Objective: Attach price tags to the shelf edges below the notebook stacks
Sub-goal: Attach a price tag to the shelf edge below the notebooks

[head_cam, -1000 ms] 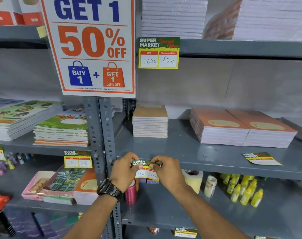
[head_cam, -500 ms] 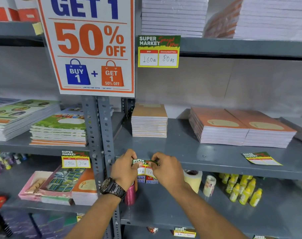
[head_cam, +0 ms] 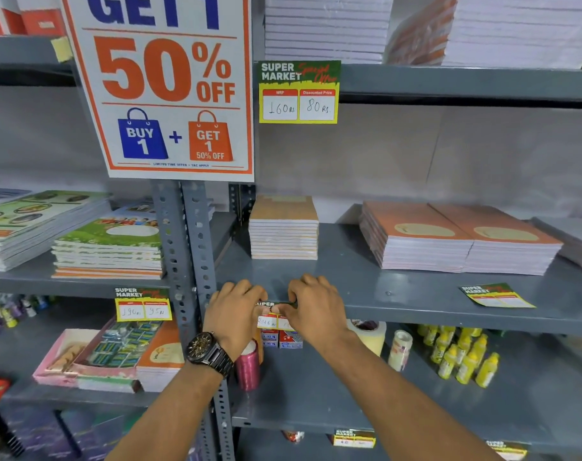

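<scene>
Where both hands pinch it, price tag (head_cam: 272, 315) green-topped, yellow-bordered.

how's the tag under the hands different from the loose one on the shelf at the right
The tag being attached hangs upright against the middle shelf edge, pinched between the left hand and right hand; the loose tag lies flat on the shelf top, untouched. The first is mostly covered, the second fully visible. Both share the green and yellow design.

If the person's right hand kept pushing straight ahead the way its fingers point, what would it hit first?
Probably the small stack of tan-covered notebooks farther back on the grey metal shelf. The right hand reaches forward over the shelf edge, pinching the green-and-yellow price tag; depth is hard to judge.
</scene>
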Demonstrator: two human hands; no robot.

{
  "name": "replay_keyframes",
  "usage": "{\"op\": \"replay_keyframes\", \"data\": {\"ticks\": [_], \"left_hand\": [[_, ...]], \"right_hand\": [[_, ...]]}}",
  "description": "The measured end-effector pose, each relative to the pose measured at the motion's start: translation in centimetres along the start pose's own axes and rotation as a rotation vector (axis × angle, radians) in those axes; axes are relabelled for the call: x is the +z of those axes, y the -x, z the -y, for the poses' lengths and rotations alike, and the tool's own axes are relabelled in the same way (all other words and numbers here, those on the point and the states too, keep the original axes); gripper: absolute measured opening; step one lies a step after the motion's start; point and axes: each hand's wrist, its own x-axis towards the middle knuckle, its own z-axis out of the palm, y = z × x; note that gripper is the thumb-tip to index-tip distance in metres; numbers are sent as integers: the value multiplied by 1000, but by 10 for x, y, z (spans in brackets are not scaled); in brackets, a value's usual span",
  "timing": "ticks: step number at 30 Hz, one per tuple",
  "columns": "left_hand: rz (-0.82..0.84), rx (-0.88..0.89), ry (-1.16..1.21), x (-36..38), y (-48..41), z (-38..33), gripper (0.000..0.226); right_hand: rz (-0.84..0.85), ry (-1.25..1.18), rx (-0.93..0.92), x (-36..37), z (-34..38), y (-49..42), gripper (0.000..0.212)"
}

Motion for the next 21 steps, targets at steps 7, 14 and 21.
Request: {"op": "replay_keyframes", "data": {"ticks": [7, 14, 21], "left_hand": [[45, -10, -10, -7, -11, 8, 10], [132, -32, -42, -14, -8, -3, 20], [183, -3, 165, -12, -22, -69, 34]], "right_hand": [[-56, 84, -34, 9, -1, 1, 31], [56, -90, -95, -5, -19, 12, 32], [25, -294, -131, -40, -96, 59, 18]]}}
